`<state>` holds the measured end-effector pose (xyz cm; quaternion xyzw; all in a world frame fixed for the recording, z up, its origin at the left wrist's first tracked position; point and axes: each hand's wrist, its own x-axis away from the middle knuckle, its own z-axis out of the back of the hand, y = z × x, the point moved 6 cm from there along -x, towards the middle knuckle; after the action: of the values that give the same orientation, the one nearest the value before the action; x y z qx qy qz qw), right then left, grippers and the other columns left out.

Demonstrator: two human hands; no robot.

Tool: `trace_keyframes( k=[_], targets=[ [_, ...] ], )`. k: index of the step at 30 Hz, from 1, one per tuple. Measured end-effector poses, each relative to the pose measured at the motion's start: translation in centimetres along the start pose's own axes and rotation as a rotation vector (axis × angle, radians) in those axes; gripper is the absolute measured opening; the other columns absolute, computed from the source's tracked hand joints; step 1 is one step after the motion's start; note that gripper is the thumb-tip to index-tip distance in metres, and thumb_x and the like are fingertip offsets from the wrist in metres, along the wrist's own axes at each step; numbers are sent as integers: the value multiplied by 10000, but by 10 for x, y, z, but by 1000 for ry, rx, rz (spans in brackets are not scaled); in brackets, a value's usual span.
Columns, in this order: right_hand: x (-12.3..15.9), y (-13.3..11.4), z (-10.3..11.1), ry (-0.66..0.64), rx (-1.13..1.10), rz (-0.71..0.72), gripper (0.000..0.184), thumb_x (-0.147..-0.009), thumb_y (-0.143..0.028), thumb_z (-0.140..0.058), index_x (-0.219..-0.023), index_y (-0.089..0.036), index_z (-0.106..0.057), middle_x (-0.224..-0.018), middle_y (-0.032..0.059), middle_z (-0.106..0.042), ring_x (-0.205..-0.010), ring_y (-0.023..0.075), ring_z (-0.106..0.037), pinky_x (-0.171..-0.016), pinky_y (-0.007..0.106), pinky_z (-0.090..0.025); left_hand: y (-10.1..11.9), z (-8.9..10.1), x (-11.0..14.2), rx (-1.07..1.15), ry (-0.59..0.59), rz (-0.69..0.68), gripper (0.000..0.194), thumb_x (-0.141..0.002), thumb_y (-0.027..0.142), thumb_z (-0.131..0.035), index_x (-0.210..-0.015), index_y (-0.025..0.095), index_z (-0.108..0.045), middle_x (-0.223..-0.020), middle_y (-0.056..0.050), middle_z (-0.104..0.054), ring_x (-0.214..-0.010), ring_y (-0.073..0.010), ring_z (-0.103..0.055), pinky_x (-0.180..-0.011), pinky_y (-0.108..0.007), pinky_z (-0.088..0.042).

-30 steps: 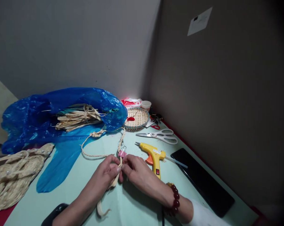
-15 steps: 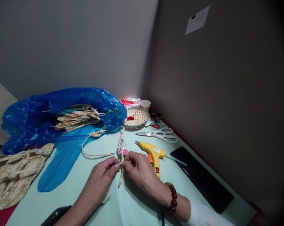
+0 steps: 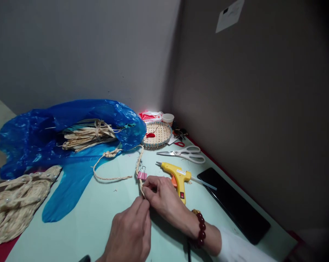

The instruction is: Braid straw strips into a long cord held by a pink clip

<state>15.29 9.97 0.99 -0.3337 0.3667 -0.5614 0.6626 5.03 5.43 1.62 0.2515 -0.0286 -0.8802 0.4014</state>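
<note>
A braided straw cord (image 3: 117, 178) loops across the pale green table (image 3: 93, 214), with a pink binder clip (image 3: 141, 175) clamped on it. My right hand (image 3: 164, 198), with a dark red bead bracelet at the wrist, pinches the cord just below the clip. My left hand (image 3: 131, 233) is closed near the front edge, its fingertips meeting the cord's loose strands beside the right fingers. What the left fingers grip is mostly hidden behind the hand.
A yellow glue gun (image 3: 177, 174) lies right of my hands, white scissors (image 3: 187, 154) and a black phone (image 3: 233, 203) beyond. A blue plastic bag (image 3: 57, 134) holds straw bundles. A woven tray (image 3: 157, 134), a small cup (image 3: 168, 118) and woven straw pieces (image 3: 14, 203) stand around.
My left hand has pulled back toward me and down, drawing the loose strands with it. The right hand stays pinched below the clip.
</note>
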Motion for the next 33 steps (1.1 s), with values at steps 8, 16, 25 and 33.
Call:
trace_keyframes(
  k=[8, 16, 25, 33],
  targets=[
    [1, 8, -8, -149, -178, -78, 146, -767, -117, -480, -716, -177, -604, -733, 18, -707, -692, 151, -638, -654, 225, -422, 5, -25, 9, -139, -211, -131, 354, -746, -18, -380, -975, 140, -598, -832, -119, -676, -726, -270, -700, -548, -330, -565],
    [-1, 11, -8, -132, -192, -102, 124, -746, -135, -504, -690, -155, -613, -650, 2, -646, -617, 123, -558, -565, 198, -380, -22, 0, -12, 244, -265, 292, 272, -900, 256, -393, -730, 201, -599, -773, -79, -620, -742, -250, -608, -673, -353, -447],
    [-6, 9, -11, -266, -330, -107, 240, -773, -374, -492, -665, -178, -576, -627, 51, -641, -610, 184, -583, -590, 278, -427, -53, -22, -21, 1111, -413, 754, 193, -789, 371, -487, -746, 190, -539, -473, 73, -435, -354, -71, -316, -356, -197, -244],
    [-8, 17, -10, -353, -46, 0, 356, -827, -463, -437, -650, -203, -603, -671, 64, -658, -626, 204, -589, -588, 308, -449, -56, -26, -18, 1301, -350, 817, 129, -704, 295, -546, -647, 205, -472, -496, 90, -408, -349, -40, -282, -372, -189, -222]
  ],
)
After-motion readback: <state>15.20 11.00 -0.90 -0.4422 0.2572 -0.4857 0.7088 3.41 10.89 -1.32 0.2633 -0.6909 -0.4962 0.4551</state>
